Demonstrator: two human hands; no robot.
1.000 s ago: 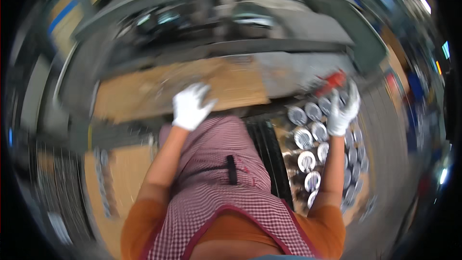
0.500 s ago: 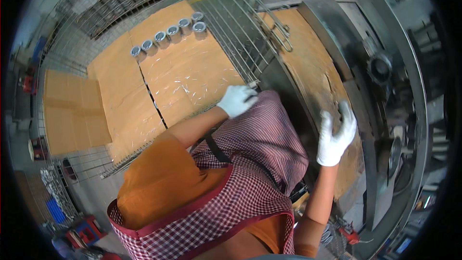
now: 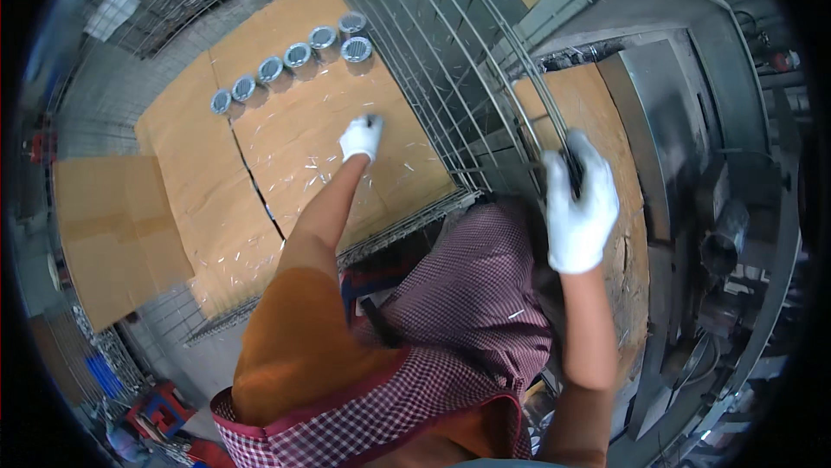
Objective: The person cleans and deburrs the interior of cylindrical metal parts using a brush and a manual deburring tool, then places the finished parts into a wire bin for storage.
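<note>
Mid-frame: curled left gloved hand [image 3: 361, 137] above cardboard sheet [image 3: 281, 135], presumably padding; cannot tell if gripping anything | right of centre: wide-spread right gloved hand [image 3: 583, 208] near wire rack wall [image 3: 523, 57], perhaps touching | upper left: slotted-top metal cylinders [image 3: 297, 56], upright, seemingly for stability

Seven metal cylinders [image 3: 298, 55] were shown, six in one row and one beside it. Two white gloves were present, one each on the left hand [image 3: 361, 139] and right hand [image 3: 582, 208]. One checked apron [image 3: 472, 312], one upright cardboard panel [image 3: 121, 225] and one white sheet [image 3: 112, 11] were visible.
</note>
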